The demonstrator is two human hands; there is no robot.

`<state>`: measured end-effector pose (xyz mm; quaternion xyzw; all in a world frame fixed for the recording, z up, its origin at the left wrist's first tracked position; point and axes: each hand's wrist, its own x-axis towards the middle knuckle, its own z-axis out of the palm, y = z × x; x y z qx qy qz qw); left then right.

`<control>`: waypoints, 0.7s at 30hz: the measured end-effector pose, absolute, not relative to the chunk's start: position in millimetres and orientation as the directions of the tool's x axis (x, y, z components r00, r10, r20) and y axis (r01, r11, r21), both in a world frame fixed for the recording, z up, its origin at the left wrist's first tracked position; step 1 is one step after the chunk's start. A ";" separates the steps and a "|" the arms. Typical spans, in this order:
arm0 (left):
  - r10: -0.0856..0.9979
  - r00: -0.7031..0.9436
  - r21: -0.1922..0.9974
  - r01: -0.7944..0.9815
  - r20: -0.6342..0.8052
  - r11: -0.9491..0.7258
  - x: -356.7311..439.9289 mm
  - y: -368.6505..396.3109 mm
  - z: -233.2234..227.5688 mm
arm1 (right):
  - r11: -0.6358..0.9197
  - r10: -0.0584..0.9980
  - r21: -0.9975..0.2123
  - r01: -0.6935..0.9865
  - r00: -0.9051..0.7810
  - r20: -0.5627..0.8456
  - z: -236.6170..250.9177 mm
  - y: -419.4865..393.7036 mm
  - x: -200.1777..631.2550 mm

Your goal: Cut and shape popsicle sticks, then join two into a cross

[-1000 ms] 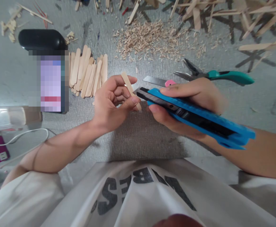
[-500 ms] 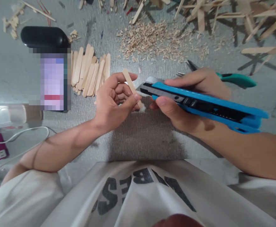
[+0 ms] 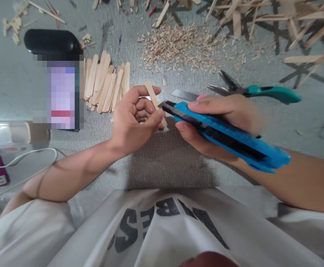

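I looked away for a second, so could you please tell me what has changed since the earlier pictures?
The right hand tilted the blue utility knife back down, uncovering the teal pliers behind it; its tip stays at the wooden stick. The left hand keeps its grip on that stick. The stick pile is unchanged.

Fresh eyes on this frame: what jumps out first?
The bright blue utility knife at centre right, held in the right hand, its tip against a short wooden stick pinched in the left hand. Behind that lie a heap of wood shavings at top centre, a row of flat sticks left of the hands, and teal-handled pliers on the right.
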<state>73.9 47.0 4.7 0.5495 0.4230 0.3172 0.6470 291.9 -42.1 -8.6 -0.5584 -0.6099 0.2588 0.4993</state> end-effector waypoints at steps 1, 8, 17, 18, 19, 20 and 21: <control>0.876 0.440 0.979 0.055 -0.199 0.195 74.0 47.1 4.3 | 0.322 0.918 -0.850 0.418 0.084 0.389 -6.8 -40.3 290.4; 0.875 0.452 0.983 0.029 -0.175 0.182 73.8 47.6 1.7 | 0.401 0.888 -0.762 0.508 -0.011 0.459 4.8 -36.8 294.9; 0.873 0.452 0.981 0.036 -0.184 0.188 74.2 47.8 0.3 | 0.403 0.882 -0.703 0.586 -0.042 0.470 6.7 -38.6 291.1; 0.873 0.450 0.981 0.042 -0.186 0.188 74.1 47.8 0.6 | 0.394 0.888 -0.708 0.586 -0.043 0.459 7.5 -38.2 291.1; 0.874 0.449 0.981 0.047 -0.189 0.187 74.1 47.7 0.8 | 0.386 0.893 -0.717 0.581 -0.041 0.448 8.0 -37.8 291.4; 0.874 0.447 0.981 0.050 -0.188 0.186 74.1 47.7 1.0 | 0.368 0.906 -0.735 0.570 -0.040 0.422 8.3 -37.3 292.3; 0.874 0.448 0.982 0.052 -0.188 0.184 74.1 47.7 1.1 | 0.334 0.924 -0.763 0.554 -0.034 0.380 8.1 -37.0 293.5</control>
